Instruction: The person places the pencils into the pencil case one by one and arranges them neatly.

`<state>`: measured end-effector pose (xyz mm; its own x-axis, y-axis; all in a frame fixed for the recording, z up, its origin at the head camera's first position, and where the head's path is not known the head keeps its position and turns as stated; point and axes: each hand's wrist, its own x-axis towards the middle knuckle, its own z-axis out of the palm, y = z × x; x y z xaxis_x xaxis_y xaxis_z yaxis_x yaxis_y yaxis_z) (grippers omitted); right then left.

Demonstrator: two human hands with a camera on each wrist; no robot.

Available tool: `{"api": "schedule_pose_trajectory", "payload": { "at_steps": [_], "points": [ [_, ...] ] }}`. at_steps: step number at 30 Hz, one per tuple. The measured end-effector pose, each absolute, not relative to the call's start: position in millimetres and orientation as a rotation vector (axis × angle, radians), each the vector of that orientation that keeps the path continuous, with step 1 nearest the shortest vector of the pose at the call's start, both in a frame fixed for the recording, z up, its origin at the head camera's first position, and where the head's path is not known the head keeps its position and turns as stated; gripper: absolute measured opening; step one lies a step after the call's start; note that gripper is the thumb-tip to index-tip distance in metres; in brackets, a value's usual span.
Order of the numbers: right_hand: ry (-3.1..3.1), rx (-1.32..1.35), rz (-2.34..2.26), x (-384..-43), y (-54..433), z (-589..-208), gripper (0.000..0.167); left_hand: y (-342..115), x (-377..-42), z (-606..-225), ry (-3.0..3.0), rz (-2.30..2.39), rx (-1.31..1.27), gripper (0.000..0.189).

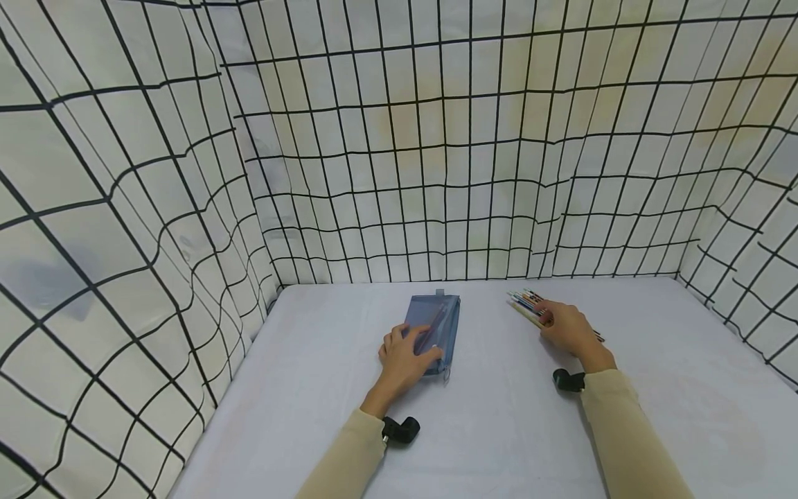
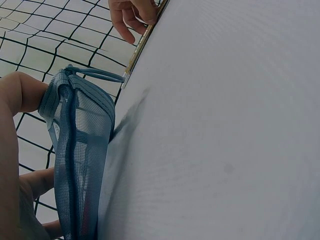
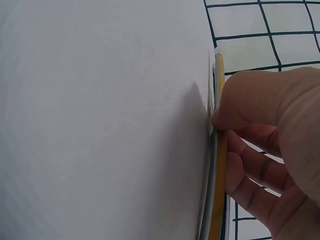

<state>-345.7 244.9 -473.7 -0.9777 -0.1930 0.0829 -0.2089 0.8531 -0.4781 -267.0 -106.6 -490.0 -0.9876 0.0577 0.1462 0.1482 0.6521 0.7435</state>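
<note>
A blue mesh zip pouch (image 1: pixel 441 335) lies on the white table, with a slim, dark reddish item visible through its mesh. My left hand (image 1: pixel 404 357) rests spread over its near half, fingertips and thumb touching it. In the left wrist view, the thumb is against the end of the pouch (image 2: pixel 85 130), by its zip and a loop. To the right, a bundle of slim pencils (image 1: pixel 525 308) lies slanted on the table. My right hand (image 1: pixel 566 329) pinches the bundle from above. In the right wrist view, thumb and fingertips touch a yellow pencil (image 3: pixel 218 175); the pencils beyond are partly hidden.
The white tabletop (image 1: pixel 486 430) extends around both hands. A black wire grid (image 1: pixel 399 159), backed with pale sheeting, rises at the rear and both sides. A dark wrist camera (image 1: pixel 402 430) sits at the left cuff, another camera (image 1: pixel 569 380) at the right.
</note>
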Motion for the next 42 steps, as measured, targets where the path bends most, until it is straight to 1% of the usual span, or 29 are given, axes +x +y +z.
{"api": "schedule_pose_trajectory", "payload": {
  "at_steps": [7, 14, 19, 27, 35, 42],
  "points": [
    [-2.991, 0.315, 0.811, -344, 240, -467, 0.048, -106, -267, -489, -2.754, -1.259, -0.168, 0.062],
    [-2.937, 0.304, 0.987, -343, 230, -461, 0.049, -107, -266, -488, -2.752, -1.264, -0.166, 0.061],
    [-2.932, 0.244, 1.107, -344, 223, -461, 0.049, -107, -265, -488, -2.753, -1.27, -0.165, 0.06],
    [-2.917, 0.2, 1.15, -346, 219, -463, 0.049, -107, -264, -487, -2.748, -1.276, -0.166, 0.061],
    [-2.837, 0.186, 1.506, -342, 214, -464, 0.051, -106, -265, -489, -2.751, -1.265, -0.167, 0.061],
    [-2.787, 0.177, 1.673, -342, 210, -466, 0.052, -106, -266, -490, -2.749, -1.252, -0.172, 0.061]
  ]
}}
